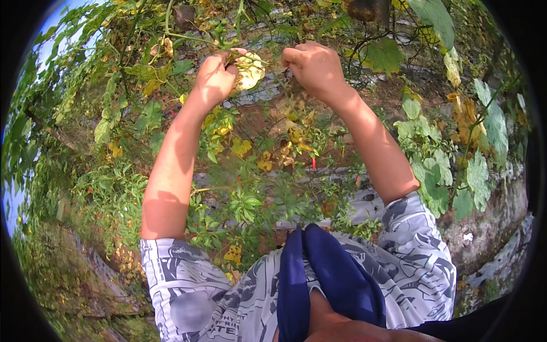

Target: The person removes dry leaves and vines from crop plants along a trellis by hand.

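Note:
Both my arms reach up and forward into a climbing vine. My left hand (214, 78) is closed, its fingertips pinched at a green vine stem (231, 44). A cluster of small green buds (221, 29) grows just beyond those fingers. Right beside them hangs a pale yellow leaf or bloom (249, 72), brightly sunlit. To the right, and apart from the left, my right hand (314, 67) is also closed, thumb against the curled fingers. A thin strand seems to come from its fingertips, too fine to make out.
Large green leaves (481, 171) hang at the right, and one broad leaf (383, 56) is just beyond my right hand. Below my arms grow low pepper plants (248, 206) with red peppers (313, 163). Grey plastic sheeting (364, 206) covers strips of soil.

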